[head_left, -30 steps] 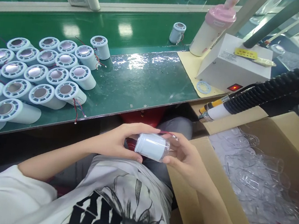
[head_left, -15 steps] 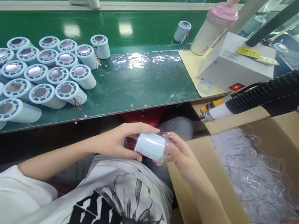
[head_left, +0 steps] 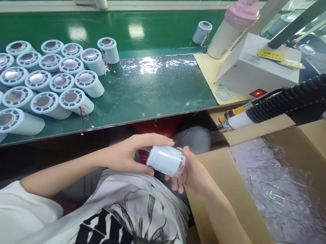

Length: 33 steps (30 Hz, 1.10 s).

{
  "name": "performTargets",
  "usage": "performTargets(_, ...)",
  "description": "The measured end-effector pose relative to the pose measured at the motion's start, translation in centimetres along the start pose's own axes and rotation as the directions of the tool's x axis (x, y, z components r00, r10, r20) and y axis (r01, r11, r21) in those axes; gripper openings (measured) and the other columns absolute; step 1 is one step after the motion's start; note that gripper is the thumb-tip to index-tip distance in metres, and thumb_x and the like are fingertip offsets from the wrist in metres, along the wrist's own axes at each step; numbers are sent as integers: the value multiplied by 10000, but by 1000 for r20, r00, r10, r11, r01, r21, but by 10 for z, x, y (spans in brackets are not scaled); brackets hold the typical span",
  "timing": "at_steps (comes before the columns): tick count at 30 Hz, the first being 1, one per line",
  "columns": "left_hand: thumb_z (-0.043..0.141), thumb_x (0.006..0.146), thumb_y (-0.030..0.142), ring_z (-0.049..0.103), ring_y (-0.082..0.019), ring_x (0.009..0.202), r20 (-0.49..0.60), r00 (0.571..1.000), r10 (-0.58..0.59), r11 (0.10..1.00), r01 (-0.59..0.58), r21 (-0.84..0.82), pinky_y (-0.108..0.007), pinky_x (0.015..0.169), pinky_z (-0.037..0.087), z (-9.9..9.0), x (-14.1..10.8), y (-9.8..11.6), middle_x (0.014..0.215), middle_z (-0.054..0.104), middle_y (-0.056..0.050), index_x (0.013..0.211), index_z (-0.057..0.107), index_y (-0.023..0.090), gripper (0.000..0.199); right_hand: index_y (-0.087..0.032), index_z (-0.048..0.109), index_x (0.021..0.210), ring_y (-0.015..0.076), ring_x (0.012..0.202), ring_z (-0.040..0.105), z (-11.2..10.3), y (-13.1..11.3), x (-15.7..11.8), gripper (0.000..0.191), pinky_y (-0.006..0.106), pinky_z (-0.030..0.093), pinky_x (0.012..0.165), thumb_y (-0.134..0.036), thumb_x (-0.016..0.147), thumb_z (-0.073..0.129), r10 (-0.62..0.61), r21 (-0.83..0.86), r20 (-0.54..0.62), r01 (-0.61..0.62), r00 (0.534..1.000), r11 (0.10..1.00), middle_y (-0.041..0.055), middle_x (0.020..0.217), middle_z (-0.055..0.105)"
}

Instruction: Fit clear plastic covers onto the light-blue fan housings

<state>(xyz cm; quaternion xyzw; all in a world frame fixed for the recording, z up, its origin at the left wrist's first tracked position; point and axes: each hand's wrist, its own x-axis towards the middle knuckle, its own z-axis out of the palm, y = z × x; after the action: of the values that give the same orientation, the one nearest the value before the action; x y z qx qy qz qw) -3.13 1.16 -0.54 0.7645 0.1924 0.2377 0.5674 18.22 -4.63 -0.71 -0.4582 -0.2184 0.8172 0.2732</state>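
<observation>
A light-blue cylinder with a clear plastic cover over its right end lies sideways in front of my lap. My left hand holds its left end, thumb below and fingers over the top. At the covered end, my right hand is cupped around it, palm against the cover and fingertips showing underneath. Part of those fingers is hidden behind the cylinder. On the bench to the left stand several similar light-blue cylinders with round metal discs in their tops, some trailing thin red and dark wires.
A cardboard box of clear plastic covers is at my right. On the green bench stand a white machine with a lit red switch, a pink-lidded bottle and a blue ring. A black corrugated hose crosses above the box.
My right hand has shifted from pinching the covered end with its fingertips to laying its palm against it, fingers lower. My left hand keeps its hold on the cylinder.
</observation>
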Motion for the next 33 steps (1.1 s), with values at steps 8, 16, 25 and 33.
performTargets(8,772,720,189,520,-290,1254,-19,995,99,993,-97,66,-428,1023,457,4,0,-3,1380,521,-133,1352,507,292,694,-138,618,727,73,303,523,2,0,-2,761,108,352,272,-594,962,56,192,79,96,-200,977,977,35,478,598)
performTargets(16,746,752,268,626,-233,1060,-74,958,-277,942,256,-216,-323,821,583,11,-3,15,1266,573,-115,1335,494,239,635,-242,489,1157,229,1013,677,-12,16,-8,304,405,580,840,-305,877,591,-709,-596,-59,545,703,589,122,1246,619)
performTargets(25,777,726,244,623,-265,1109,-24,974,-225,947,212,-241,-345,879,560,6,-3,17,1341,559,-122,1403,454,266,750,-351,544,1269,243,1150,614,-15,15,-13,488,380,572,876,-237,823,706,-704,-490,180,683,687,542,55,1334,592)
performTargets(33,731,774,178,602,-243,1170,117,944,-309,831,328,-450,-375,976,511,7,-3,11,1362,562,-106,1444,388,284,761,-327,681,1156,78,543,616,-14,10,-19,391,301,588,645,-214,783,714,-573,-484,69,529,817,697,38,1313,589)
